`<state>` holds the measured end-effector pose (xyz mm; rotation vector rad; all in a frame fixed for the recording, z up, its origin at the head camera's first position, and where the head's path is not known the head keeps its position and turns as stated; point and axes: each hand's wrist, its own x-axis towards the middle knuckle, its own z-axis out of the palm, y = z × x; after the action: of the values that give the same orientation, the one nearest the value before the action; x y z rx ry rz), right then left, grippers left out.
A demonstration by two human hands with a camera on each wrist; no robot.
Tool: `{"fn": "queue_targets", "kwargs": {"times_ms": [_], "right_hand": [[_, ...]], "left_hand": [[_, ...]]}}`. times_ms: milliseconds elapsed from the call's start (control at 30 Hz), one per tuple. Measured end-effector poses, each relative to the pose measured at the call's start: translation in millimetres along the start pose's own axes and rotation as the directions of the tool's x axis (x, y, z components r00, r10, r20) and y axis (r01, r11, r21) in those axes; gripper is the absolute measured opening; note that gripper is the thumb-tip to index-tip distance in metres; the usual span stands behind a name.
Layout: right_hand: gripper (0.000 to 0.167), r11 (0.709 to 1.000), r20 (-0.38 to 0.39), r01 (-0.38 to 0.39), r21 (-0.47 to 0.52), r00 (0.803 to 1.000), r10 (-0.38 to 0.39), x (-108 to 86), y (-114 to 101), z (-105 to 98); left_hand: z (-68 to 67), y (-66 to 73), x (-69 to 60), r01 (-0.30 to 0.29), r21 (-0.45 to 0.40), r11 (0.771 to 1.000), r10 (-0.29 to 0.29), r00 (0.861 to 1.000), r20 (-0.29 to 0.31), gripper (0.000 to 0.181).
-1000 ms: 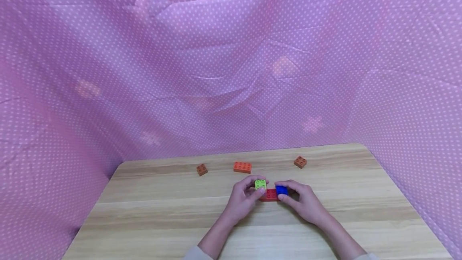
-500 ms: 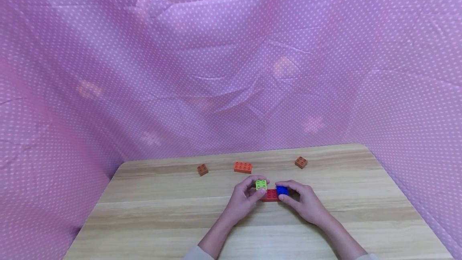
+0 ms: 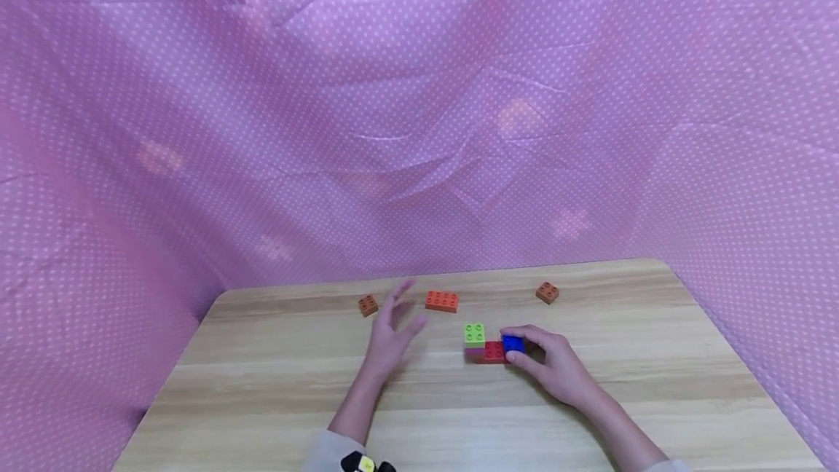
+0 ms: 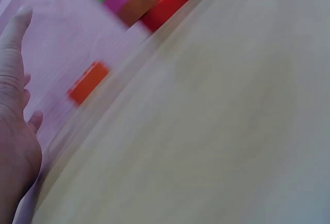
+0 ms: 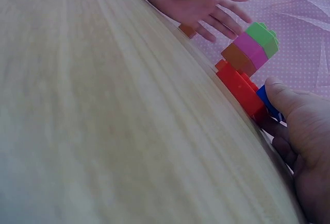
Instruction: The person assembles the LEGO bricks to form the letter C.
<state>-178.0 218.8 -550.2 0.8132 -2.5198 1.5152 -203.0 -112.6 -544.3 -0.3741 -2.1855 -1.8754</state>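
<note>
My right hand (image 3: 558,366) pinches a blue brick (image 3: 513,344) between thumb and fingers. It sits at the right end of a red brick (image 3: 494,352) on the table. Stacked near the red brick's other end are a brown brick (image 5: 237,59), a magenta brick (image 5: 251,49) and, on top, a lime green brick (image 3: 475,333). My left hand (image 3: 387,344) is off the stack, fingers spread and holding nothing. It hovers between a small brown brick (image 3: 368,305) and the stack, nearest to that loose brick in the head view.
An orange brick (image 3: 442,301) lies behind the stack. Another small brown brick (image 3: 547,293) is at the back right of the wooden table (image 3: 262,392). Pink dotted cloth (image 3: 419,130) hangs round the table's back and sides.
My left hand has let go of the lime green brick and moved left, its fingers spreading. The stack stays in place, and my right hand keeps its hold on the blue brick.
</note>
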Motion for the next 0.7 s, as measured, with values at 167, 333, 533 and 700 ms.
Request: {"fn": "queue_targets", "kwargs": {"times_ms": [167, 333, 533, 700], "right_hand": [[0.040, 1.000, -0.002, -0.007, -0.004, 1.000, 0.007, -0.5, 1.4, -1.6], [0.039, 1.000, -0.001, -0.013, 0.016, 1.000, 0.013, -0.6, 3.7, -1.7], [0.040, 1.000, 0.005, -0.025, 0.014, 1.000, 0.025, -0.9, 3.3, -1.3], [0.040, 0.999, 0.011, -0.028, 0.023, 1.000, 0.028, -0.8, 1.9, -0.4]], "left_hand": [[-35.0, -5.6, 8.4, 0.025, 0.041, 0.999, -0.017, 0.983, -0.185, 0.070], [-62.1, -13.5, 12.2, 0.109, 0.149, 0.983, -0.064, 0.957, -0.281, 0.090], [-75.7, -18.4, 10.6, 0.253, 0.203, 0.946, -0.194, 0.943, -0.271, 0.091], [-76.6, -18.6, 9.4, 0.239, 0.249, 0.939, -0.186, 0.958, -0.219, 0.062]]}}
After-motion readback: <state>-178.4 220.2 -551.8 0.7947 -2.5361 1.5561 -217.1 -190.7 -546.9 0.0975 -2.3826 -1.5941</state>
